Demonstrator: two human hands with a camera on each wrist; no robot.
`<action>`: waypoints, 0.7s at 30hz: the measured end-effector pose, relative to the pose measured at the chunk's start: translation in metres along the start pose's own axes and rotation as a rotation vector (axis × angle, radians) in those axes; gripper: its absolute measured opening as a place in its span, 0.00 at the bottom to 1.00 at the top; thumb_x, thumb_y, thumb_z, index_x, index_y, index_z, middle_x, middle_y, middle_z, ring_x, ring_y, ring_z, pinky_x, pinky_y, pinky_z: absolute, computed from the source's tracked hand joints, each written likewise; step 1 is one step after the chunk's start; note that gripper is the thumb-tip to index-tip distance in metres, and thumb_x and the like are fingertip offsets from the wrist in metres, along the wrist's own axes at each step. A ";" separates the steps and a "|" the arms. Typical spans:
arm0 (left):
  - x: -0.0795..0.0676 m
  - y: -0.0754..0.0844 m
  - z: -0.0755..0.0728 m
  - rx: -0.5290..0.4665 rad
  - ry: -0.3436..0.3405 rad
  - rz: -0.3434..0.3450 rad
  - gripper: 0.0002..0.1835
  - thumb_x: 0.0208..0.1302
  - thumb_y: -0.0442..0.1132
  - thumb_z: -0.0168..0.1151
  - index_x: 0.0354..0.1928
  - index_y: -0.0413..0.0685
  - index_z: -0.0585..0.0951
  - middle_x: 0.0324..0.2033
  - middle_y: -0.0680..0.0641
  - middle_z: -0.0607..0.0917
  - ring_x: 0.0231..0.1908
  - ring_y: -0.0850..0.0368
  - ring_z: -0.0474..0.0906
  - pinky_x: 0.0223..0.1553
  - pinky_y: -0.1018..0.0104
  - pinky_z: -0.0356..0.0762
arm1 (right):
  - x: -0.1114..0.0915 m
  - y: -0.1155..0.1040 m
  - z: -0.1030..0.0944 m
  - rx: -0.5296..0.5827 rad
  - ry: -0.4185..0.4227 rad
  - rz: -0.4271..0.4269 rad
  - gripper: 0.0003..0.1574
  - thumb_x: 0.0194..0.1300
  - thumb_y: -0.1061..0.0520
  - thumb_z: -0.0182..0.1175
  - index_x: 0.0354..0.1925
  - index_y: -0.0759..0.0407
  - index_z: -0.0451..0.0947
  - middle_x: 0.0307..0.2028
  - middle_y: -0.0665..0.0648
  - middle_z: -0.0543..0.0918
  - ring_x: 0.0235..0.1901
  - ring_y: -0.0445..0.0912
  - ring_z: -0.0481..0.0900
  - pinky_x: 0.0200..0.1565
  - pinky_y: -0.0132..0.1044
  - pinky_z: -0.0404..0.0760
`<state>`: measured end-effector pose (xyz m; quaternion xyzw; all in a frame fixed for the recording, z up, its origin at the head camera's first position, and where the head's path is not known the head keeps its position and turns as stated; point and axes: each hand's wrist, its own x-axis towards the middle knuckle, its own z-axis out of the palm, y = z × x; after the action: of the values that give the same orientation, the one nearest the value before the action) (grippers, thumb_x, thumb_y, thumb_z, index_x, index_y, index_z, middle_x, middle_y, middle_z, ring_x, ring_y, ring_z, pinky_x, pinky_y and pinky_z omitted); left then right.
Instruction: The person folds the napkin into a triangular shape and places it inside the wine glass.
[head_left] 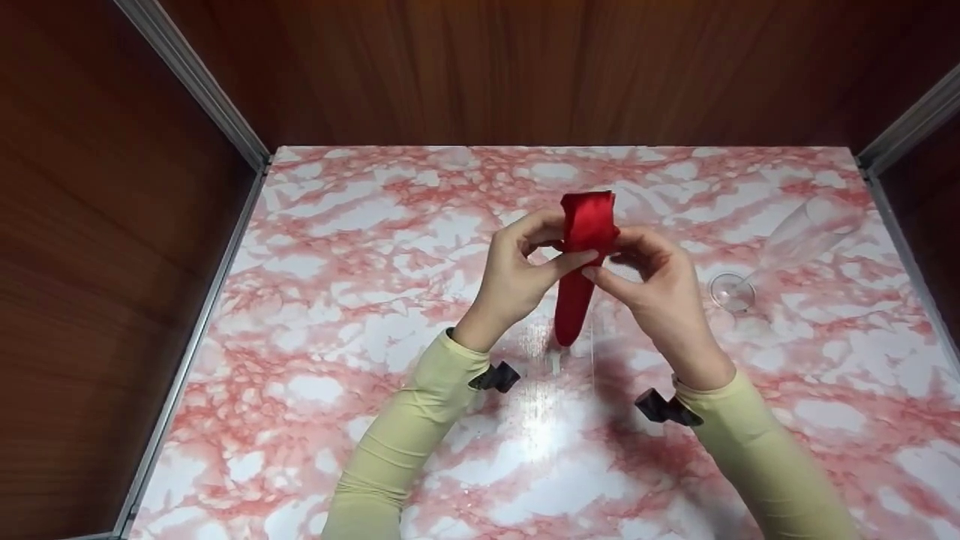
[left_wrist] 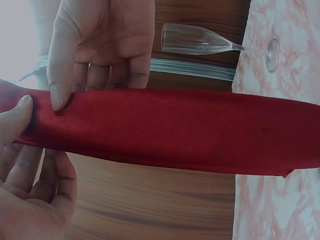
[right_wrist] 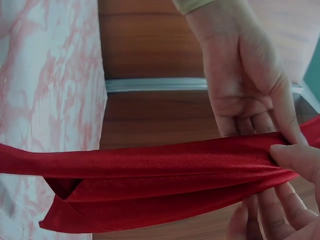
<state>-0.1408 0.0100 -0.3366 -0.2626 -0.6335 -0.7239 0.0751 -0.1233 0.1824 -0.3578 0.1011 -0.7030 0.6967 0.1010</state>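
A strip of red satin-like cloth (head_left: 576, 307), folded lengthwise, hangs between both hands above the tabletop. My left hand (head_left: 514, 274) pinches it from the left, thumb in front and fingers behind. From the other side my right hand (head_left: 667, 289) pinches it as well, its thumb close below the left one. The cloth's upper end folds over above the fingers, and its lower end narrows to a rounded tip. In the right wrist view the red cloth (right_wrist: 165, 187) shows loose lengthwise folds and an open corner, gathered tight where the thumbs press.
A clear stemmed flute glass (head_left: 806, 232) stands upright on the right of the table, beyond the right hand. The red and white marbled tabletop (head_left: 337, 315) is bounded by brown wood-grain panels (head_left: 487, 75) at the back and sides, with metal edging.
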 end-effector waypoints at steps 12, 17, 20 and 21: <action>-0.003 0.002 -0.003 0.006 -0.031 0.023 0.15 0.50 0.24 0.71 0.41 0.28 0.80 0.33 0.42 0.85 0.37 0.57 0.81 0.44 0.58 0.76 | 0.002 0.005 -0.003 0.016 -0.026 -0.041 0.16 0.52 0.73 0.68 0.41 0.72 0.79 0.37 0.60 0.83 0.40 0.51 0.82 0.48 0.40 0.79; -0.008 0.002 -0.008 0.000 -0.051 0.038 0.17 0.48 0.22 0.71 0.42 0.28 0.79 0.35 0.40 0.84 0.38 0.55 0.81 0.45 0.54 0.76 | 0.003 0.008 -0.003 0.008 -0.052 -0.126 0.14 0.51 0.75 0.67 0.39 0.73 0.80 0.35 0.61 0.82 0.37 0.49 0.81 0.48 0.40 0.78; -0.012 0.001 -0.012 0.004 -0.071 0.034 0.19 0.48 0.21 0.70 0.45 0.27 0.78 0.38 0.38 0.84 0.39 0.55 0.81 0.46 0.55 0.76 | 0.003 0.006 -0.002 -0.023 -0.081 -0.197 0.13 0.51 0.78 0.65 0.37 0.71 0.80 0.34 0.61 0.81 0.37 0.47 0.81 0.48 0.38 0.78; -0.014 0.001 -0.014 0.009 -0.081 0.034 0.20 0.49 0.20 0.69 0.46 0.27 0.78 0.40 0.37 0.83 0.41 0.55 0.81 0.47 0.55 0.76 | 0.003 0.004 -0.001 -0.040 -0.091 -0.219 0.13 0.50 0.79 0.64 0.36 0.72 0.80 0.34 0.62 0.81 0.38 0.46 0.80 0.49 0.38 0.78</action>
<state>-0.1327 -0.0065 -0.3436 -0.3021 -0.6347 -0.7085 0.0625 -0.1268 0.1838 -0.3608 0.2065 -0.7055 0.6619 0.1466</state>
